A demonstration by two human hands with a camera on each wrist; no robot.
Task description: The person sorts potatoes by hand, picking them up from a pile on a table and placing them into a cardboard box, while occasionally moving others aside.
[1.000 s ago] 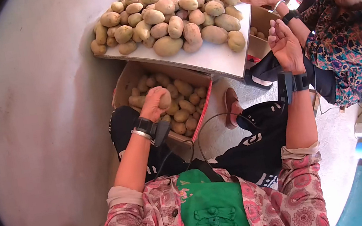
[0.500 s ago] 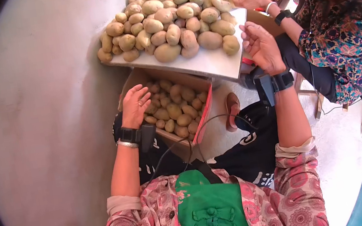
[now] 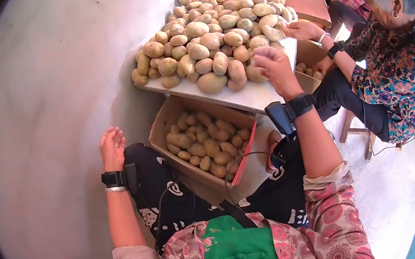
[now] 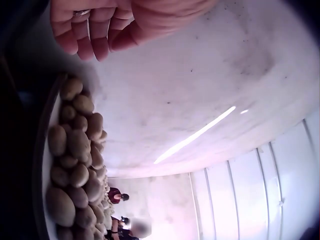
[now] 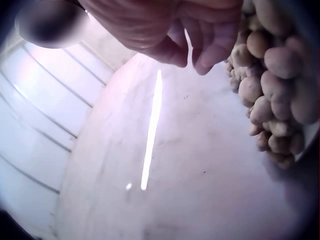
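Note:
My left hand hovers by the wall, left of the cardboard box, with relaxed fingers and nothing in them. In the left wrist view its fingers hang loosely bent, a ring on one. My right hand is at the near right corner of the white tabletop, overlapping the end of the potato pile. A gap shows between its thumb and fingers in the right wrist view, with no potato between them. Below the tabletop edge, the box holds many potatoes.
Another person sits at the right, one hand at the pile's right side. A second box with a few potatoes stands beside that person. The wall runs along the left. A cable crosses near my legs.
My left hand first held a potato over the box, then released it and moved left, away from the box. My right hand moved left to the tabletop corner. The head view has shifted.

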